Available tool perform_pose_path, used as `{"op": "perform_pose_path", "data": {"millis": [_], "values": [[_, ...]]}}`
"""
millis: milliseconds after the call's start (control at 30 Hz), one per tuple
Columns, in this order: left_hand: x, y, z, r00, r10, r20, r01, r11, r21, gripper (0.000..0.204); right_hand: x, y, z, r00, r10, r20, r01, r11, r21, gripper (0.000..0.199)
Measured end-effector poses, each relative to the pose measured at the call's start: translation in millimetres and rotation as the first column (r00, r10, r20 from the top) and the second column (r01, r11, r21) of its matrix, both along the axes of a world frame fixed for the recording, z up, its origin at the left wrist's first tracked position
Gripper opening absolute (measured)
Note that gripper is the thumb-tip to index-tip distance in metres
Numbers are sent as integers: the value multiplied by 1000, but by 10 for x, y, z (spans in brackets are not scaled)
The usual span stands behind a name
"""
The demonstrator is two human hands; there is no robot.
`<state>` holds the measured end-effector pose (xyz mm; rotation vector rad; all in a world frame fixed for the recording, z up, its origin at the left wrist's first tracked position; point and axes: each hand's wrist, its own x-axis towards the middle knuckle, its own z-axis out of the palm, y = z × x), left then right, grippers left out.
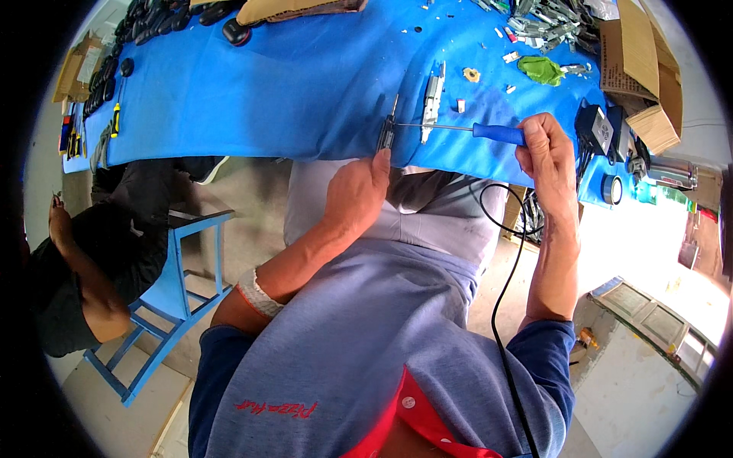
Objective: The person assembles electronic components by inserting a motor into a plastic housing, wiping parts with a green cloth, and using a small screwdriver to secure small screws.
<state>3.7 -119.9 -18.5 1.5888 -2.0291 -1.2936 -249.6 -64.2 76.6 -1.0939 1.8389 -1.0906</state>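
Observation:
My right hand (pixel 548 149) is closed around the blue handle of a screwdriver (pixel 498 133). Its thin shaft points left, and the tip meets or passes close by a small, narrow black part (pixel 386 136) with a thin metal end. My left hand (pixel 359 187) pinches this part at the near edge of the blue-covered table (pixel 305 114); its exact kind is not clear. Just beyond the shaft lies a long silvery metal piece (pixel 434 95). A small pale block (pixel 460 105) and a yellowish scrap (pixel 471 75) rest to its right.
Loose metal parts (pixel 546 27) pile up at the far right, near a green scrap (pixel 540 70) and a cardboard box (pixel 637 65). Black rounded pieces (pixel 156 19) fill the far left. A black cable (pixel 500 305) runs over my front. At left, a person (pixel 92 282) sits by a blue stool (pixel 179 267).

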Motion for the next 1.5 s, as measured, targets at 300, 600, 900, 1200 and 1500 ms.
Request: {"op": "perform_pose_path", "data": {"millis": [300, 600, 900, 1200, 1500], "values": [[12, 11, -72, 1000, 17, -7, -17, 1000, -16, 60, 68, 12, -44, 1000, 28, 13, -26, 993, -112, 32], [14, 11, -46, 1000, 10, -22, -11, 999, -35, 62, 26, 27, -55, 998, -51, 44, 51, 999, -14, 33], [20, 27, -140, 999, 20, -49, -23, 998, -65, 64, -21, 67, -130, 999, 35, 19, -33, 993, -114, 21], [12, 10, -38, 999, 28, -25, -28, 1000, 10, 56, 29, 37, 23, 997, -61, -38, 64, 993, 99, 34], [40, 18, -141, 998, 15, -67, -18, 999, -40, 63, -14, 37, -110, 1000, 27, -5, -27, 993, -114, 23]]}}
